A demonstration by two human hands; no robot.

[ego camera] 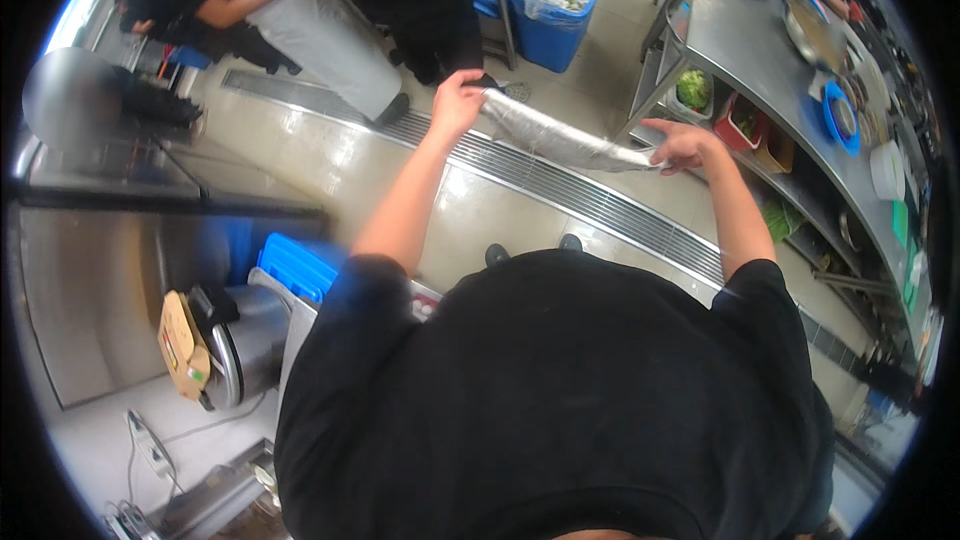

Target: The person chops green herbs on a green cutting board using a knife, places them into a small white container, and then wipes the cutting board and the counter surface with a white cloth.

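Observation:
Stretched between my two hands is a long, silvery, shiny piece, like foil or plastic wrapping; its exact material cannot be told. My left hand pinches its upper left end between thumb and fingers. At the lower right end, my right hand grips the narrow tip, with the index finger stretched out to the left. The piece slopes down from left to right and hangs in the air above a metal floor drain grate. Whether anything is inside it cannot be seen.
A steel worktable with stocked lower shelves stands at right. People stand ahead at upper left, one in a grey apron. A blue bin holds scraps. Left of me are a steel cooker and a blue plastic container.

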